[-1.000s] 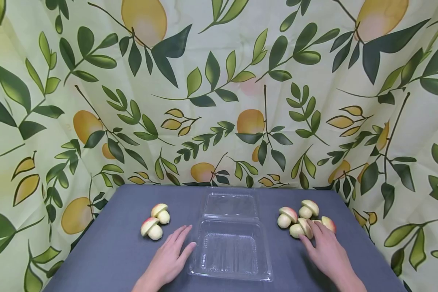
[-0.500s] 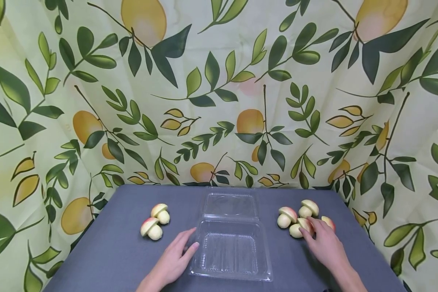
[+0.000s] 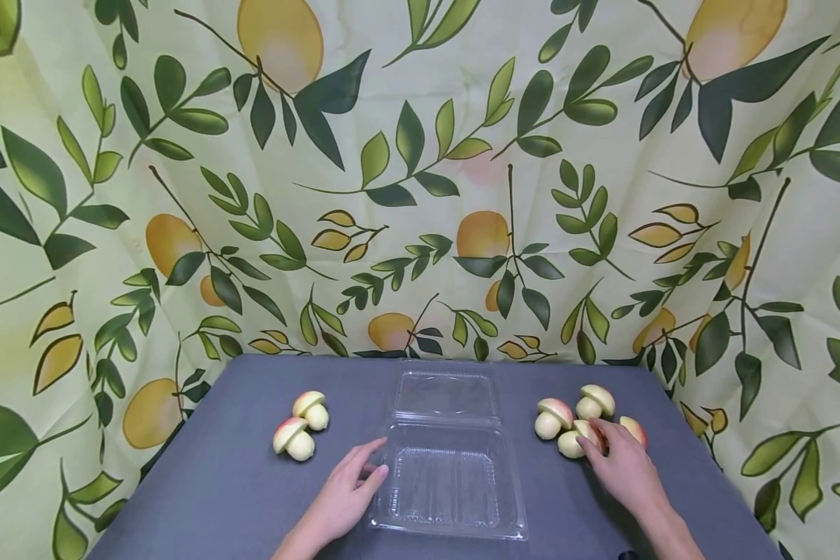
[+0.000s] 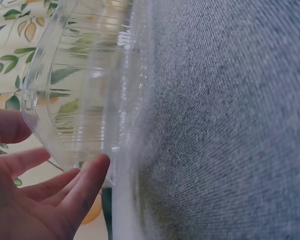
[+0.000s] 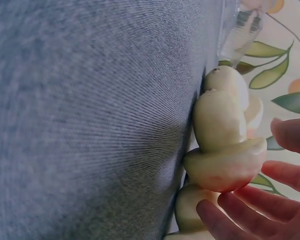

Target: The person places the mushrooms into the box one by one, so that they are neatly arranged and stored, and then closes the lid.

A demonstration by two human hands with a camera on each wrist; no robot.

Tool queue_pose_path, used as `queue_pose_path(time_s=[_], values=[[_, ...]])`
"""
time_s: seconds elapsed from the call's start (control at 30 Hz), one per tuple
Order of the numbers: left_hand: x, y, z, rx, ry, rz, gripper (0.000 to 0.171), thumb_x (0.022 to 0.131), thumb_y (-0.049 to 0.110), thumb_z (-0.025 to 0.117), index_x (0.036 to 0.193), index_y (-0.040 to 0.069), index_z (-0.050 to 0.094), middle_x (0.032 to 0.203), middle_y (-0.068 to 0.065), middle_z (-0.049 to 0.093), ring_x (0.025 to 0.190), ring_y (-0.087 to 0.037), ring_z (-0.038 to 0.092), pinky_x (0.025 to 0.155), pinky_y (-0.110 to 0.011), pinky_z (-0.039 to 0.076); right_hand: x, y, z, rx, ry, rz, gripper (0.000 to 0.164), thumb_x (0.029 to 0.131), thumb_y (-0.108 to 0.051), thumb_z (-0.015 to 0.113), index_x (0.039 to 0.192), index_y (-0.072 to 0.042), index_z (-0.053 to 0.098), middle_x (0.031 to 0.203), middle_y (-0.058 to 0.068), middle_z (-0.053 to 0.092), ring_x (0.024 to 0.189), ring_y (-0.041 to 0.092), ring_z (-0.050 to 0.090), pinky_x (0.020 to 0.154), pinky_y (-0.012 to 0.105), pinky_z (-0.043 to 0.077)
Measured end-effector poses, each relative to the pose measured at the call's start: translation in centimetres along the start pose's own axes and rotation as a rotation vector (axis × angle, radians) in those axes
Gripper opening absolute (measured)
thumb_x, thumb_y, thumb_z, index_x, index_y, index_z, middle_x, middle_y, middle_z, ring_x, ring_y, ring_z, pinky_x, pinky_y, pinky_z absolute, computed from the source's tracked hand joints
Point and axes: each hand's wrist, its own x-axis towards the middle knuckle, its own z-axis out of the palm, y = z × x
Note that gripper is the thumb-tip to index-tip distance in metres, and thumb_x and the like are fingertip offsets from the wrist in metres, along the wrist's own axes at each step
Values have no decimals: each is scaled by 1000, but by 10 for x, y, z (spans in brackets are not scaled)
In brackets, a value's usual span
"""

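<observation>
My left hand (image 3: 346, 494) is at the left rim of a clear plastic clamshell container (image 3: 451, 524), fingers loosely bent. The left wrist view has its fingertips (image 4: 101, 162) right at the container's wall (image 4: 70, 142). On the right, my right hand (image 3: 624, 470) reaches over a toy mushroom (image 3: 570, 445) with a cream stem and a red-tinged cap. Its fingers lie along the cap (image 5: 227, 167) in the right wrist view, while the thumb (image 5: 290, 134) stands apart from it. Several more such mushrooms (image 3: 549, 420) lie around this one, one of them partly hidden by the hand.
The container's lid (image 3: 445, 395) lies folded back behind its base. Two more toy mushrooms (image 3: 295, 440) lie at the left of the grey tabletop (image 3: 203, 482). A curtain (image 3: 420, 233) printed with fruit and leaves hangs behind the table and along both sides.
My left hand has moved right to the container's rim, its fingers bending more. My right hand has shifted slightly, staying at the same mushroom. The mushrooms keep their places.
</observation>
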Motion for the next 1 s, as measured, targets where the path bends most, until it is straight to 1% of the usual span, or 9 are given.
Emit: queue_pose_path(time_s=[0.07, 0.17, 0.27, 0.37, 0.57, 0.67, 0.73, 0.83, 1.0], values=[[0, 1, 0, -8, -13, -7, 45, 105, 25, 57, 144, 5, 53, 136, -16, 58, 104, -26, 67, 83, -34, 57, 0, 1, 1, 4, 6, -5, 54, 99, -35, 66, 130, 8, 59, 124, 30, 60, 116, 47, 55, 88, 66, 46], [1, 1, -1, -24, -33, -10, 44, 104, 21, 59, 144, 5, 53, 133, -13, 59, 100, -21, 68, 85, -36, 56, 0, 1, 2, 6, 17, -14, 50, 98, -31, 68, 129, 9, 60, 123, 29, 61, 116, 47, 56, 89, 65, 46], [1, 0, 0, -56, -63, -12, 45, 103, 15, 58, 146, 4, 51, 129, -13, 60, 90, -14, 68, 81, -32, 53, 0, 2, 2, 6, 19, -21, 47, 97, -27, 69, 127, 9, 61, 121, 28, 62, 113, 45, 58, 87, 63, 47], [1, -2, 0, -102, -90, -26, 45, 103, 12, 57, 146, 2, 49, 128, -15, 59, 83, -12, 67, 74, -27, 52, 0, 3, 3, 13, 21, -21, 46, 96, -25, 70, 126, 9, 62, 117, 26, 63, 108, 42, 60, 84, 59, 49], [1, -4, 2, -147, -89, -27, 44, 102, 9, 57, 144, -2, 50, 136, -23, 55, 88, -18, 70, 74, -26, 55, 2, 5, 6, 46, 66, -52, 41, 94, -22, 74, 120, 8, 64, 106, 19, 67, 97, 35, 62, 81, 53, 49], [1, -5, 3, -164, -80, -23, 43, 102, 9, 57, 143, -3, 50, 136, -26, 54, 91, -23, 70, 73, -26, 57, 2, 5, 8, 66, 107, -74, 36, 91, -19, 77, 114, 6, 66, 100, 15, 68, 92, 31, 63, 78, 49, 50], [1, -5, 4, -171, -74, -27, 43, 102, 9, 57, 142, -3, 50, 135, -26, 54, 91, -24, 70, 72, -26, 58, 2, 5, 9, 78, 119, -73, 33, 90, -19, 78, 112, 3, 67, 98, 13, 68, 90, 29, 63, 76, 47, 50], [1, -6, 5, -184, -71, -37, 44, 101, 10, 58, 142, -3, 50, 136, -27, 54, 91, -24, 70, 72, -26, 58, 2, 5, 8, 98, 109, -55, 32, 90, -21, 79, 111, 1, 68, 98, 12, 68, 90, 29, 63, 74, 45, 50], [1, -7, 5, -215, -73, -48, 44, 101, 8, 58, 142, -3, 49, 135, -28, 53, 93, -27, 70, 72, -27, 59, 1, 2, 5, 142, 36, 16, 37, 93, -27, 76, 116, 1, 66, 106, 15, 68, 94, 30, 63, 77, 43, 50]])
